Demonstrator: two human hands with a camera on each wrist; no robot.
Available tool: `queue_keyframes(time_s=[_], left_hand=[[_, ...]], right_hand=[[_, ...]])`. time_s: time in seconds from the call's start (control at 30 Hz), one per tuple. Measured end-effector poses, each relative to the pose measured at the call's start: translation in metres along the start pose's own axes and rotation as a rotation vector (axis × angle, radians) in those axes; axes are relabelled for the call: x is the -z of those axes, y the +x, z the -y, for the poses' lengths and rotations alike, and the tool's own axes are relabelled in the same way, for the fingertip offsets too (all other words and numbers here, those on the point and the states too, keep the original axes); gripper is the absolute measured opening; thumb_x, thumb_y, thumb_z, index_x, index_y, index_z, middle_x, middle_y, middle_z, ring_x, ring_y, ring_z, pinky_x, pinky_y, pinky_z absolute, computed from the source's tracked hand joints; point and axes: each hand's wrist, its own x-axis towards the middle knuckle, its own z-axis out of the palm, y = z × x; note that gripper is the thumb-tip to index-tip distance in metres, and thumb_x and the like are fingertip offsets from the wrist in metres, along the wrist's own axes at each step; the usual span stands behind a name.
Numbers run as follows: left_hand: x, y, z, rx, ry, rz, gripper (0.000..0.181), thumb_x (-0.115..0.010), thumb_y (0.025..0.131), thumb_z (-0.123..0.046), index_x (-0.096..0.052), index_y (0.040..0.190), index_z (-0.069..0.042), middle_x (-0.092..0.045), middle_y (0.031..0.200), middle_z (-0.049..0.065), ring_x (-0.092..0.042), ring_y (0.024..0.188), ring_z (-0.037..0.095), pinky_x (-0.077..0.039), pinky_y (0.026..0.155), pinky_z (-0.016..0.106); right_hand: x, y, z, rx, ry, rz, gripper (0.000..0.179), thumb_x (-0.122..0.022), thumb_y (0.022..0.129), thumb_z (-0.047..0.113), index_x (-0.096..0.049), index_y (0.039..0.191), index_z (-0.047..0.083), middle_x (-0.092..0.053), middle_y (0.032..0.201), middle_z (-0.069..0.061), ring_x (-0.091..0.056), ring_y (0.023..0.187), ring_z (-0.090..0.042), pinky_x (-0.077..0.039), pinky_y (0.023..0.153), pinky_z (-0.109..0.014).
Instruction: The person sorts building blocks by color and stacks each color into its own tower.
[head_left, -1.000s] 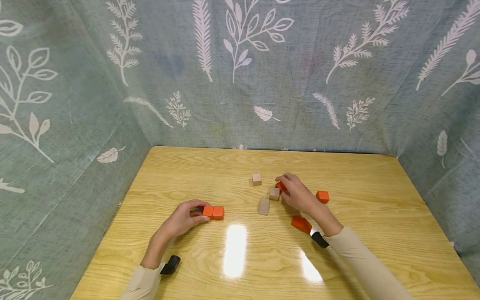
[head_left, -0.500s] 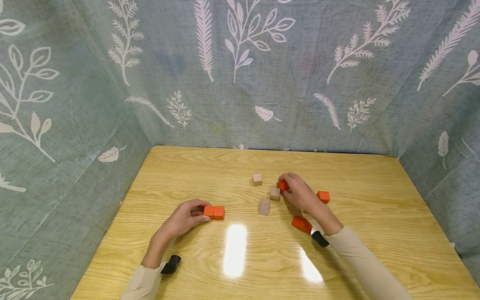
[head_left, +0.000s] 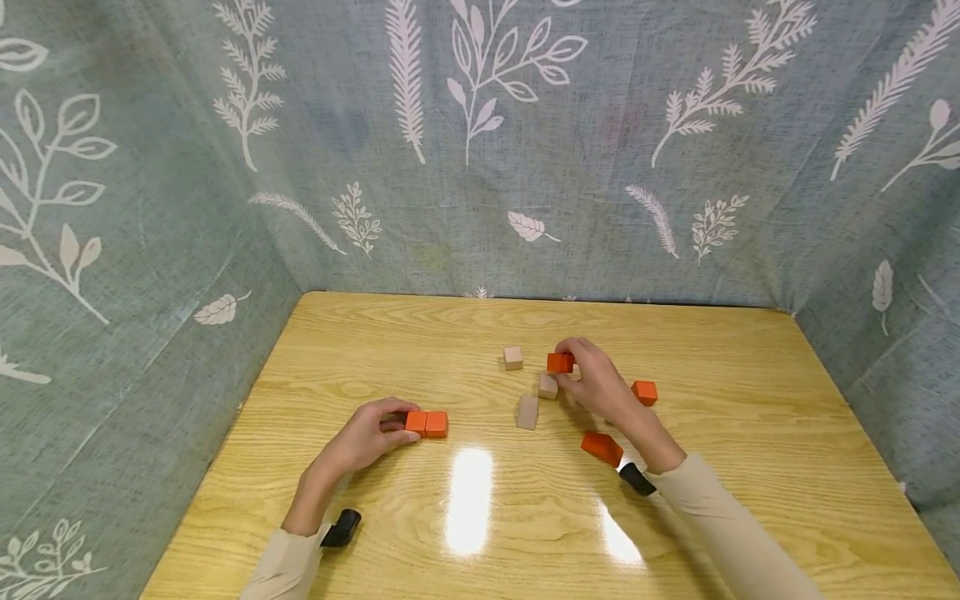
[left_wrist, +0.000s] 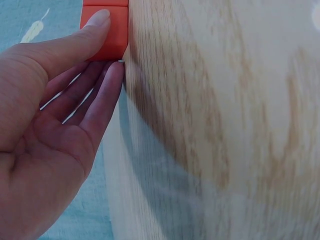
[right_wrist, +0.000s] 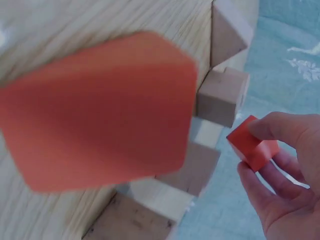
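Observation:
Two orange cubes sit side by side on the table; my left hand [head_left: 369,435] pinches the left orange cube [head_left: 416,422] between thumb and fingers. The thumb lies on its face in the left wrist view. Its neighbour, the second orange cube [head_left: 437,424], lies against its right side. My right hand [head_left: 596,385] holds a small orange block [right_wrist: 248,142] between thumb and fingertips, raised over the table. Below and beside it stands a plain wooden block [head_left: 548,387]. Part of the held block is hidden by the fingers.
A wooden cube [head_left: 513,358] and a pale wooden block [head_left: 527,412] stand left of my right hand. An orange cube [head_left: 645,392] lies behind the right forearm. A larger orange block [head_left: 602,448] rests near the right wrist camera [head_left: 637,479]. Curtains enclose the table.
My right hand has raised the small orange block and turned it, ending slightly farther back, above the plain wooden block. My left hand has stayed at the pair of orange cubes.

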Motion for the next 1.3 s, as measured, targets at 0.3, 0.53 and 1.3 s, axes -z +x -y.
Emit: queue_keyframes(time_s=[0.3, 0.53, 1.3], left_hand=[[0.000, -0.001, 0.001, 0.015, -0.009, 0.006, 0.040, -0.074, 0.094, -0.004, -0.063, 0.131, 0.005, -0.064, 0.125, 0.023, -0.068, 0.110, 0.035, -0.058, 0.091, 0.031], [-0.001, -0.002, 0.001, 0.030, -0.011, -0.002, 0.040, -0.074, 0.094, -0.004, -0.063, 0.131, 0.005, -0.064, 0.126, 0.022, -0.067, 0.111, 0.036, -0.058, 0.090, 0.032], [0.000, 0.001, -0.001, 0.052, -0.030, 0.016, 0.039, -0.073, 0.095, -0.004, -0.062, 0.132, 0.005, -0.062, 0.128, 0.024, -0.067, 0.113, 0.037, -0.058, 0.090, 0.030]], right_hand=[[-0.013, 0.000, 0.016, -0.052, 0.218, -0.011, 0.031, -0.078, 0.086, -0.008, -0.062, 0.113, -0.005, -0.064, 0.109, -0.016, -0.064, 0.102, -0.031, -0.058, 0.093, -0.047], [-0.026, 0.001, 0.026, -0.104, 0.367, -0.015, 0.035, -0.076, 0.086, -0.010, -0.061, 0.118, -0.004, -0.064, 0.114, -0.018, -0.064, 0.109, -0.033, -0.057, 0.095, -0.043], [-0.069, 0.009, 0.066, -0.161, 0.666, 0.024, 0.042, -0.075, 0.087, -0.012, -0.061, 0.126, -0.004, -0.064, 0.124, -0.023, -0.060, 0.121, -0.038, -0.053, 0.103, -0.045]])
